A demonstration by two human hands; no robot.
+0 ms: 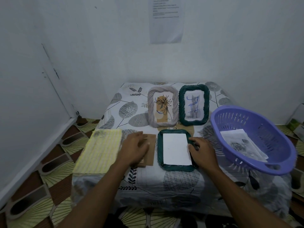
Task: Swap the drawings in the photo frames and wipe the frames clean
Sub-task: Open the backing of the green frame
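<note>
While we look down on the bench (148, 183), draped in leaf-print cloth, the job of swapping drawings looks partway through. On its right side sits the purple basket (279, 143), holding loose drawings (241, 143), one showing a rose. At the left edge lies the yellow cloth (100, 152), flat, and we judge it soft, limp and ready for wiping. Toward the back stand the grey frame (151, 107) and, just beside it on the right, the standing green frame (181, 104), each upright with a drawing inside.

Near the front centre the lying green frame (160, 150) rests face down, its back open. We judge it light, its woven rim stiff and ridged enough for a sure hold on either long side. Any glazing beneath would be fragile, though we cannot see whether there is one. Just left of it lies the brown backing board (151, 152), thin and stiff by our reckoning, best lifted by an edge. Inside the frame's recess rests the white sheet (176, 148), blank side up, light and easily creased, best taken at a corner.

Our left grip (136, 147) lies flat and relaxed on the backing board, fingers straight, holding nothing. Our right grip (202, 148) pinches the lying frame's right rim, thumb tip touching the sheet's edge.
</note>
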